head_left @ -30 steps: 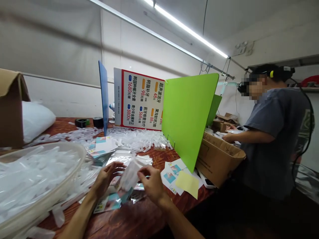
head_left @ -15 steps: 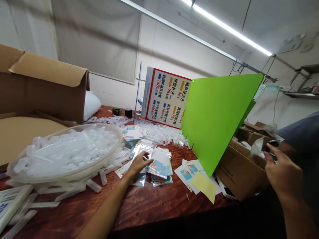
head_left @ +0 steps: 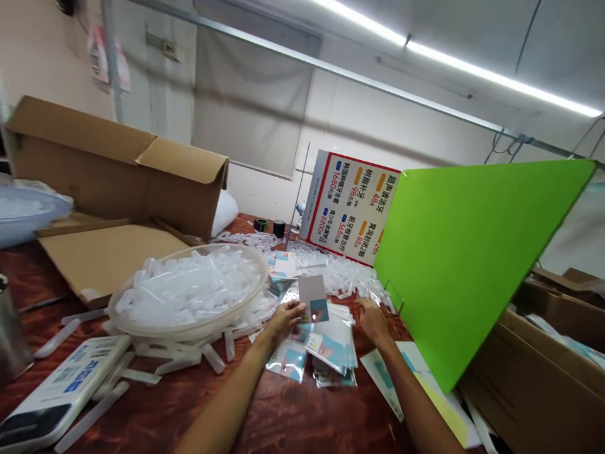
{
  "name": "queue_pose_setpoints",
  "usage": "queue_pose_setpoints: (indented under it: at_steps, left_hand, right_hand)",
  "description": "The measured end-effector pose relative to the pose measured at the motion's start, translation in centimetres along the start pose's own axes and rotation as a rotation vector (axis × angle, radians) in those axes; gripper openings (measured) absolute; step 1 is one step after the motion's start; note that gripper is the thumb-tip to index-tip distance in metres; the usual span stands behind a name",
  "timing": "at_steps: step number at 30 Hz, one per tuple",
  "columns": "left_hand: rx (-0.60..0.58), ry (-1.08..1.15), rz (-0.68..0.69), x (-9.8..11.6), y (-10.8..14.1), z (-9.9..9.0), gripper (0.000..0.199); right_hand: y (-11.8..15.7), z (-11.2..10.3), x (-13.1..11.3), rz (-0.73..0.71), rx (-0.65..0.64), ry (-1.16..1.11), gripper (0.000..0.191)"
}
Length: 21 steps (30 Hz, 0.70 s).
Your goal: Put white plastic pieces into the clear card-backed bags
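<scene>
My left hand (head_left: 285, 320) pinches a small card (head_left: 312, 291), grey-white with a teal printed corner, and holds it up over the table. Below and to its right lies a stack of similar cards in clear sleeves (head_left: 331, 343). My right hand (head_left: 373, 323) is just right of that stack, fingers drawn together beside the heap of translucent white plastic pieces (head_left: 326, 261); whatever may be between the fingertips is hidden. More sleeved cards (head_left: 287, 360) lie under my left hand, and another pile of cards (head_left: 282, 265) sits behind it.
A round tub (head_left: 255, 296) heaped with white plastic pieces stands left. Behind it is an open cardboard box (head_left: 108, 170). A bright green board (head_left: 472, 252) rises at the right, with loose printed sheets (head_left: 385, 384) at its foot and cardboard boxes (head_left: 534, 372) beyond.
My right hand has come from the boxes at the far right to beside the card stack. My left hand now lifts a card. The view has swung left.
</scene>
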State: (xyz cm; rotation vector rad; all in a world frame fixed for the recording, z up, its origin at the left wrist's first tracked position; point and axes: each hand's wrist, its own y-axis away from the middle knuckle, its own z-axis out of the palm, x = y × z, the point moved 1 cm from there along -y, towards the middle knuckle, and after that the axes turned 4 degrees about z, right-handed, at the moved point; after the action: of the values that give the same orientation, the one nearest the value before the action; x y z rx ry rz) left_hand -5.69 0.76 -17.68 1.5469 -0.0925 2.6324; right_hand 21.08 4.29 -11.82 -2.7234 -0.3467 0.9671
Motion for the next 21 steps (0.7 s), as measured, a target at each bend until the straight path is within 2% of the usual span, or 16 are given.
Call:
queue_pose_setpoints:
  at_steps: [4, 6, 8, 11, 14, 16, 17, 19, 21]
  left_hand:
    - [-0.077, 0.021, 0.049, 1.0, 0.3, -0.6, 0.048]
    - [-0.118, 0.034, 0.098, 1.4, 0.2, -0.8, 0.046]
    - [-0.105, 0.059, 0.104, 1.5, -0.1, -1.1, 0.044]
    - [-0.112, 0.105, 0.047, 1.1, -0.7, -1.4, 0.042]
    - [-0.161, 0.113, -0.044, 0.5, -1.1, -1.7, 0.041]
    - [-0.166, 0.113, -0.063, 0.4, -1.2, -1.7, 0.039]
    - [-0.172, 0.114, -0.066, 0.4, -1.2, -1.7, 0.038]
    - [-0.194, 0.106, -0.091, 0.5, -1.1, -1.5, 0.035]
    - [-0.2, 0.085, -0.117, 0.8, -0.8, -1.3, 0.034]
  right_hand:
    - [-5.0, 4.6, 2.2, -0.034, 0.018, 0.039, 0.038]
    - [-6.7, 6.0, 2.9, -0.055, 0.004, 0.039, 0.034]
    - [-8.1, 7.1, 3.5, -0.036, 0.001, 0.06, 0.026]
    - [-9.7, 7.8, 4.0, 0.068, -0.008, 0.164, 0.017]
    - [-10.9, 6.7, 3.1, 0.185, 0.022, 0.199, 0.01]
    - [-11.2, 5.2, 1.2, 0.19, 0.07, 0.032, 0.011]
    - [-11.2, 4.4, 0.1, 0.169, 0.067, -0.125, 0.014]
    - [-10.9, 3.3, -2.4, 0.127, -0.076, -0.496, 0.025]
    - [-10.2, 2.8, -4.4, 0.13, -0.301, -0.762, 0.034]
